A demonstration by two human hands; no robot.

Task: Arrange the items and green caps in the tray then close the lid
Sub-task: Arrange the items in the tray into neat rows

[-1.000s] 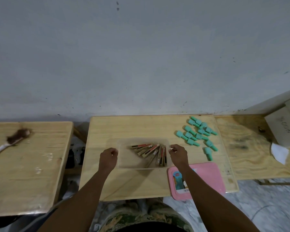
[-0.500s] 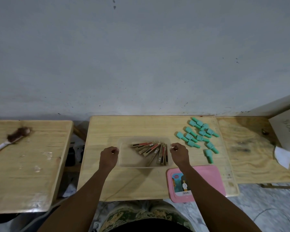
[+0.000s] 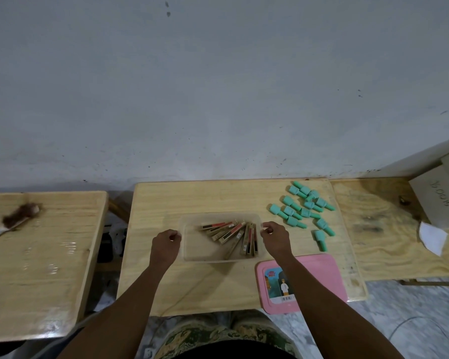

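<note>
Tray, clear plastic, rectangular with rounded corners, sits mid tabletop between both hands. Left hand curled, fingertips pinching the tray's left rim. Right hand curled likewise, pinching the right rim near the far corner. Going left to right: separate wooden side table, glossy top, with a brush, white handle and brown bristles, lying near its far edge. Then the main tabletop, pale plywood with visible grain. Inside the tray, flat slim packs, tan with red and black stripes, fanned out and leaning toward the right wall; left part of the tray floor bare. Pink lid, flat, rounded rectangle with a raised border and a picture sticker, lies on the near right corner of the tabletop, partly under the right forearm, overhanging the near edge. Green caps, matte teal plastic, tapered with a narrow end, scattered loose at far right, apart from the tray. Further right, a darker stained wooden bench with a white box.
</note>
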